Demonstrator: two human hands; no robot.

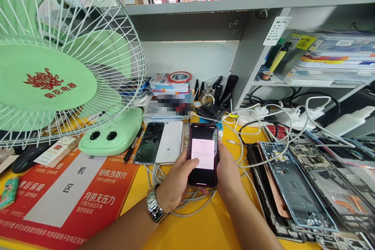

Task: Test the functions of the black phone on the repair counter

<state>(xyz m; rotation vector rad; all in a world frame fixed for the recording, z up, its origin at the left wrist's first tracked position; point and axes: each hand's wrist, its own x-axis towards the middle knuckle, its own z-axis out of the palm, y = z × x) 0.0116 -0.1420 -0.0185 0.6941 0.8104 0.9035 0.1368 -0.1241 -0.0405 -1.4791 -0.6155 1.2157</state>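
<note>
Both my hands hold a red-edged smartphone (203,154) upright above the yellow bench, its screen lit with a pale pink panel. My left hand (175,182), with a metal watch on the wrist, wraps the phone's left side and its thumb rests on the screen. My right hand (227,172) cups the phone's right edge from behind. Beneath the hands lies a coil of white cables (187,203). Just beyond the phone lie a cracked black phone (149,142) and a white phone back (170,141), side by side.
A green desk fan (55,74) stands at the left on a red printed mat (73,187). Stripped phone frames (295,187) are stacked at the right. White chargers and cables (281,117) sprawl behind. Boxes, a tape roll (179,77) and shelves line the back.
</note>
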